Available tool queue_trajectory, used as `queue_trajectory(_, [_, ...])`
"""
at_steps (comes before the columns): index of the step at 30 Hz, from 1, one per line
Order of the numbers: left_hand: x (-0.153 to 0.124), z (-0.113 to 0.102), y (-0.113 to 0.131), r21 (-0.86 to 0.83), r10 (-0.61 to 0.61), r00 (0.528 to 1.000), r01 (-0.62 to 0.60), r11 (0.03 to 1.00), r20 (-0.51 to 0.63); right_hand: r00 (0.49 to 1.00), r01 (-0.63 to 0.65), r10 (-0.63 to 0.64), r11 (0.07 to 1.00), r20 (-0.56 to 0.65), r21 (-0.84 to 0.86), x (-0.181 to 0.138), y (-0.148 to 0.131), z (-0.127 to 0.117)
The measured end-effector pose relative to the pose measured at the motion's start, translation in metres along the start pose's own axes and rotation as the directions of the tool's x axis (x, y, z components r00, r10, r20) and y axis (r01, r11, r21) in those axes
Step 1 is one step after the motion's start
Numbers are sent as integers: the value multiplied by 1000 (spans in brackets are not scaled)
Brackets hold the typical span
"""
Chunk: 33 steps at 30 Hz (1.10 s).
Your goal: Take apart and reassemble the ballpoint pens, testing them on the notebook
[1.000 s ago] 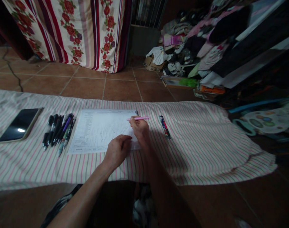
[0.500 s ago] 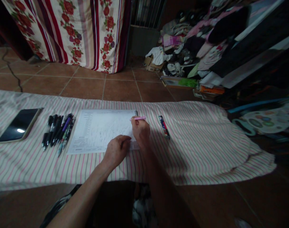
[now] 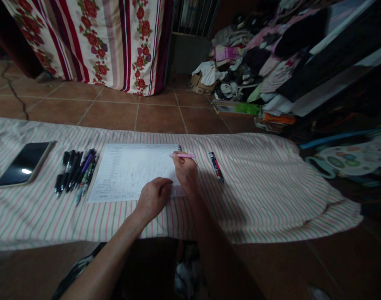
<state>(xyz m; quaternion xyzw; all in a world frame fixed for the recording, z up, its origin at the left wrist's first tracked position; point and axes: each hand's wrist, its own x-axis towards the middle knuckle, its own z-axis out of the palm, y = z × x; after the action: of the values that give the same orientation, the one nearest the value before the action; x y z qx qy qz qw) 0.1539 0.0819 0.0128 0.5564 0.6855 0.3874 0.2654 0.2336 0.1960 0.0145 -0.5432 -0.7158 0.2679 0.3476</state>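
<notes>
A spiral notepad [image 3: 131, 171] covered in scribbles lies on a striped cloth [image 3: 265, 183] spread over the tiled floor. My right hand [image 3: 186, 171] is closed on a pink pen [image 3: 182, 156] at the pad's right edge. My left hand [image 3: 153, 199] rests with curled fingers on the pad's lower right corner, pressing it down. Several dark pens [image 3: 74, 171] lie in a bunch to the left of the pad. One more pen [image 3: 217, 166] lies alone to the right of my right hand.
A black phone [image 3: 23, 163] lies face up at the cloth's left end. A flowered, striped fabric [image 3: 93, 41] hangs behind. A heap of clothes and boxes [image 3: 259, 62] fills the back right. Bare tiles [image 3: 159, 116] lie beyond the cloth.
My right hand and the pink pen shift slightly back and forth over the pad's right edge. My left hand stays put.
</notes>
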Motion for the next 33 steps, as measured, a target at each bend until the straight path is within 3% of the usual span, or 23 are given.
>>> queue_trajectory(8, [0,0,2,35,7,1000,-7,999,8,997,49,-50,999,66,16,-2,3,7])
queue_trajectory(13, [0,0,1,47,11,1000,-12,999,13,995,58,-52,996,90,-71,-3,1,6])
queue_trajectory(18, [0,0,0,32,21,1000,-21,999,-2,990,130,-137,978,-33,-162,-4,3,9])
queue_trajectory(21, [0,0,0,21,8,1000,-9,1000,3,995,80,-90,984,-54,-162,-2,3,7])
queue_trajectory(27, [0,-2,-1,-8,25,1000,-25,1000,-19,983,-57,45,996,-178,-66,6,7,-10])
queue_trajectory(33, [-2,-1,-3,-71,9,999,-11,997,-31,993,-13,24,996,-119,86,8,27,-23])
